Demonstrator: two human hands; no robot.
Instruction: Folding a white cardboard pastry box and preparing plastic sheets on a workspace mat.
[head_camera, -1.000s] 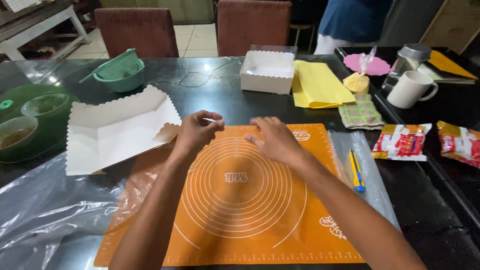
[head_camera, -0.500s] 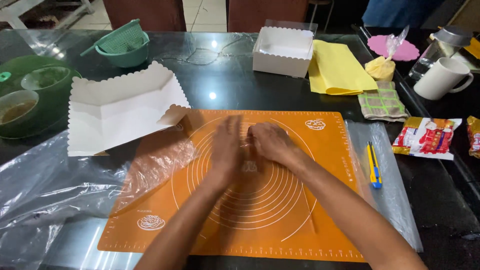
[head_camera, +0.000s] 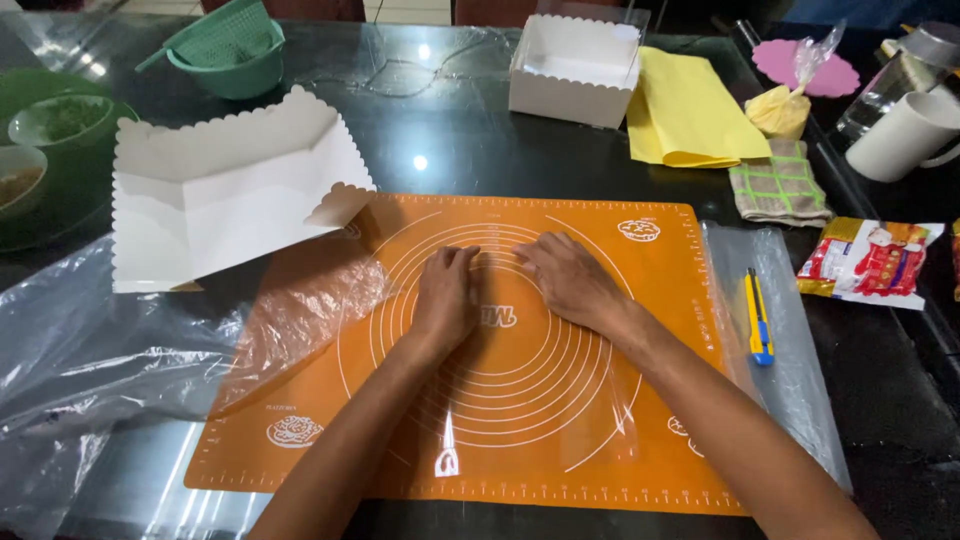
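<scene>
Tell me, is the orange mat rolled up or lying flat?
Flat. The orange mat lies spread on the table, all edges down, with both hands pressed on it.

At the far edge of the dark glass table (head_camera: 460, 150) stands an open white cardboard box (head_camera: 573, 68), with a folded yellow sheet (head_camera: 685, 110) just beside it. A green strainer bowl (head_camera: 228, 48) sits toward the far left corner. A flattened white scalloped box (head_camera: 220, 195) lies left of centre. Along the right edge are a checked cloth (head_camera: 780, 182), a white mug (head_camera: 905, 135), a red snack packet (head_camera: 868, 262) and a yellow utility knife (head_camera: 759, 317).
</scene>
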